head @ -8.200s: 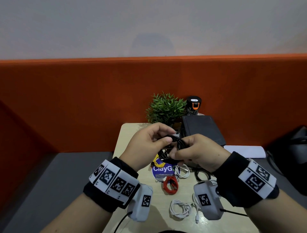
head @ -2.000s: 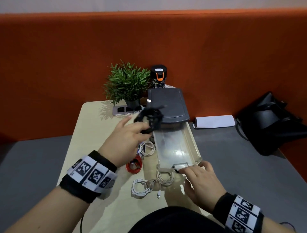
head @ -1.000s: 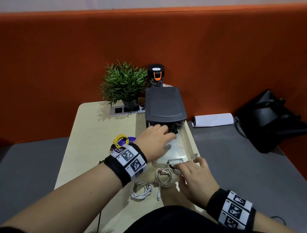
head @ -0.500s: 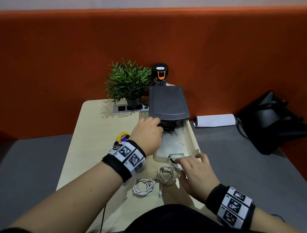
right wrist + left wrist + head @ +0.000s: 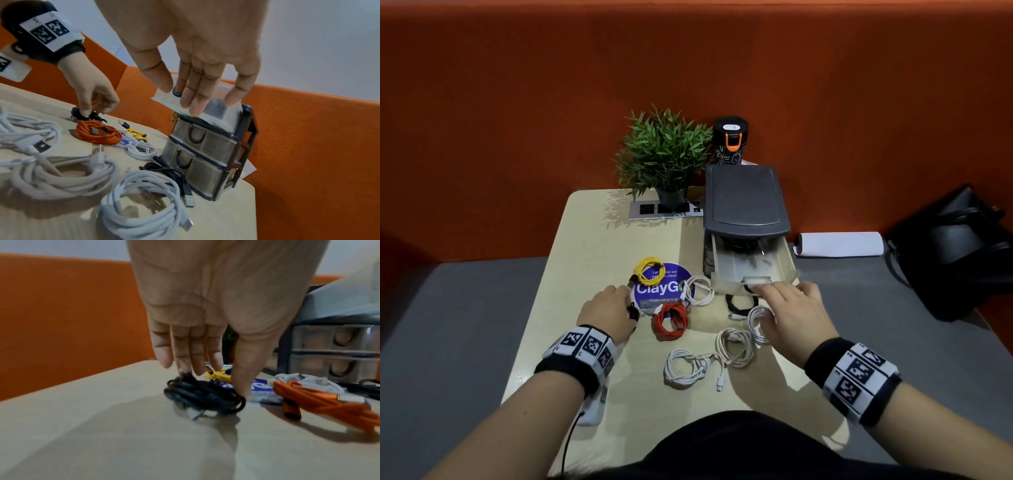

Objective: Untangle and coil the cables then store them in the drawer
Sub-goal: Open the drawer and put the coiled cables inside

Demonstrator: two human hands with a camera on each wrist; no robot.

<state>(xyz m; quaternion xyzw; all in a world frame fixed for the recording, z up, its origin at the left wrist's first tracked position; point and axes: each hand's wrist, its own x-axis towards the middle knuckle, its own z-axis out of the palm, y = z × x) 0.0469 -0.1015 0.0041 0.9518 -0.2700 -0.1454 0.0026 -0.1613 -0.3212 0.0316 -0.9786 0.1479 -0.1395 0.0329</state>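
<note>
Several coiled cables lie on the worktop [image 5: 599,240] in front of the small drawer unit [image 5: 746,202]. Its top drawer [image 5: 753,270] is pulled out, a dark coil seemingly at its back. The right hand [image 5: 791,315] rests straight fingers on the drawer's front edge, steadying it. The left hand [image 5: 205,305] closes fingertips and thumb round a black cable bundle [image 5: 203,395] just left of the orange cable [image 5: 671,320]. To my eye the pickup is the step. Best to gather every loop before lifting, so no plug trails or snags neighbours, and keep the drawer braced.
</note>
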